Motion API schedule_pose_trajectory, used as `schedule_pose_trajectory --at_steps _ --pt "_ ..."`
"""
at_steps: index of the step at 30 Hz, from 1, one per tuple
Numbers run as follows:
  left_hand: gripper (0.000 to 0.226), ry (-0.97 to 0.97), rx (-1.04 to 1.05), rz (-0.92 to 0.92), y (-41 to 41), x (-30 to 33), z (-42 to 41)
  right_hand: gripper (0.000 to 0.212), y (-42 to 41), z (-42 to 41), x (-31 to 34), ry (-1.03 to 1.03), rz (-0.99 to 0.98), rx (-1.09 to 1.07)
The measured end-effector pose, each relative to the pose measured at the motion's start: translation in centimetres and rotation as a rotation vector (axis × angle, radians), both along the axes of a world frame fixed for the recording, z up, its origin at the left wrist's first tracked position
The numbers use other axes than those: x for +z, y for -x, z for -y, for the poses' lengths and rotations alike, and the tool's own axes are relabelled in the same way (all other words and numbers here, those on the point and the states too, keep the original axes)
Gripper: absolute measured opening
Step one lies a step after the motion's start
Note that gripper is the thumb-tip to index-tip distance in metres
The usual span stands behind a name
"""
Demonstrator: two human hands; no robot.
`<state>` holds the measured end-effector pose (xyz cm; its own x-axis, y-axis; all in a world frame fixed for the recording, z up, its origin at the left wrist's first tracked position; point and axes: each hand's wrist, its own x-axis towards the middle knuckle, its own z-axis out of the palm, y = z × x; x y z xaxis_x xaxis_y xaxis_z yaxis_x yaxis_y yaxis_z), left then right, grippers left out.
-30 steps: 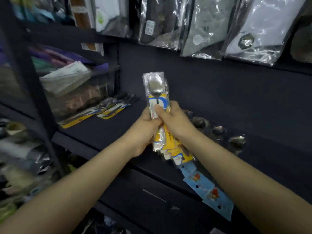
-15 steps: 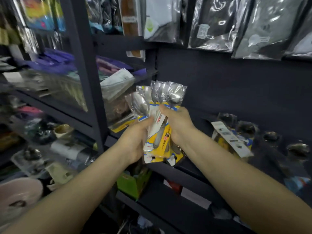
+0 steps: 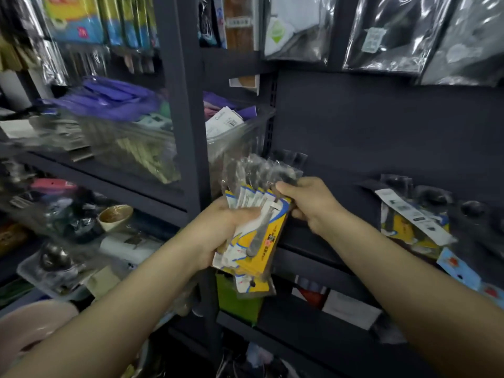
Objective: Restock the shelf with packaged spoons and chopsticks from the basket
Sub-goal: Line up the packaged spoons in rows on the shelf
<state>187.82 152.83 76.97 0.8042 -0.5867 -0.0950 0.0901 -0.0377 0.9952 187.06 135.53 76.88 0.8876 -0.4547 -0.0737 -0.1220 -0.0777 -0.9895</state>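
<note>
Before the dark shelf (image 3: 313, 241) | spoon packets (image 3: 253, 227) now fanned wider than a second ago | left hand (image 3: 218, 230) clamps the stack, right hand (image 3: 308, 203) pinches the end packet | likely peeling one off to place.

Both hands (image 3: 218, 227) gripping fanned spoon packets (image 3: 256, 233), dark shelf (image 3: 308, 249) behind

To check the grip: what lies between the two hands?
In the head view, the fanned yellow-and-white spoon packets lie between left hand and right hand.
</note>
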Motion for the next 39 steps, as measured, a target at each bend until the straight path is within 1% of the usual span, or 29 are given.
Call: schedule_pose_trajectory --at_steps 3,5,7,9,11,12,13,14,16,17,19,21,23,24,27,28,31,32,33,34,35,36,37,38,39 --pt "0.014 -0.022 0.013 -0.041 -0.5 -0.5 -0.7 0.009 0.1 0.8 -0.2 -0.135 -0.087 -0.039" --pt "0.017 -0.025 -0.001 -0.034 -0.7 -0.8 -0.9 0.015 -0.2 0.9 -0.3 -0.258 -0.097 -0.032" --pt "0.016 -0.036 -0.002 0.010 -0.8 -1.1 -1.2 0.021 -0.5 1.1 -0.1 -0.309 -0.073 -0.039" --pt "0.018 -0.105 0.053 0.151 -1.0 -1.5 -1.5 0.023 -0.5 1.9 0.4 -0.253 -0.047 -0.095" --pt "0.036 -0.218 0.126 0.298 -1.1 -1.5 -1.8 0.026 -0.2 3.1 0.8 -0.157 -0.029 -0.179" --pt "0.047 -0.266 0.155 0.336 -1.1 -1.5 -1.9 0.027 -0.2 3.8 0.7 -0.118 -0.033 -0.216" --pt "0.055 -0.281 0.154 0.351 -1.0 -1.3 -2.1 0.027 -0.2 4.5 0.5 -0.091 -0.038 -0.245" --pt "0.056 -0.274 0.130 0.361 -0.9 -1.3 -2.3 0.025 -0.1 4.8 0.3 -0.068 -0.043 -0.267" --pt "0.049 -0.215 0.066 0.332 -0.6 -1.1 -2.6 0.020 -0.6 5.2 -0.3 -0.075 -0.042 -0.293" --pt "0.052 -0.173 0.047 0.290 -0.5 -1.0 -2.8 0.019 -1.0 5.2 -0.6 -0.105 -0.039 -0.294" --pt "0.067 -0.080 0.041 0.214 -0.8 -0.9 -3.3 0.020 -1.6 4.4 -0.7 -0.169 -0.035 -0.240" --pt "0.063 -0.012 0.043 0.208 -1.0 -0.5 -3.8 0.020 -2.2 3.2 -0.6 -0.199 -0.041 -0.132" --pt "0.057 0.014 0.047 0.189 -0.9 -0.2 -4.1 0.018 -2.9 2.1 -0.4 -0.192 -0.052 -0.060" --pt "0.052 0.009 0.051 0.177 -0.7 -0.2 -4.3 0.015 -3.3 1.8 -0.5 -0.144 -0.067 -0.054" --pt "0.038 -0.044 0.043 0.153 -0.2 -0.7 -4.3 0.009 -4.3 1.7 -0.7 0.210 -0.156 -0.113" --pt "0.033 -0.047 0.041 0.144 -0.1 -0.8 -4.3 0.013 -4.2 1.8 -0.6 0.294 -0.175 -0.136" --pt "0.023 -0.003 0.053 0.094 -0.1 -0.9 -4.0 0.023 -3.8 2.5 -0.3 0.369 -0.128 -0.173" --pt "0.023 0.005 0.061 0.084 -0.1 -0.8 -3.8 0.025 -3.1 2.6 0.1 0.329 -0.079 -0.191" --pt "0.023 0.007 0.066 0.088 -0.2 -0.8 -3.6 0.028 -2.4 2.7 0.4 0.197 -0.019 -0.207" --pt "0.024 0.006 0.072 0.097 -0.2 -0.7 -3.2 0.030 -1.2 2.5 0.9 0.009 0.012 -0.201" --pt "0.024 0.004 0.080 0.108 -0.3 -0.7 -2.7 0.033 0.1 2.2 1.2 -0.161 0.006 -0.162" --pt "0.025 0.003 0.089 0.116 -0.3 -0.7 -2.1 0.039 1.6 1.7 1.6 -0.239 -0.035 -0.102" --pt "0.024 0.010 0.092 0.121 -0.4 -0.6 -1.3 0.045 2.7 1.4 1.5 -0.218 -0.087 -0.044" --pt "0.023 0.019 0.088 0.120 -0.4 -0.6 -0.5 0.045 3.9 0.8 1.5 -0.151 -0.126 0.000" --pt "0.022 0.029 0.076 0.121 -0.4 -0.5 0.4 0.040 4.6 0.4 1.4 -0.081 -0.142 0.029"
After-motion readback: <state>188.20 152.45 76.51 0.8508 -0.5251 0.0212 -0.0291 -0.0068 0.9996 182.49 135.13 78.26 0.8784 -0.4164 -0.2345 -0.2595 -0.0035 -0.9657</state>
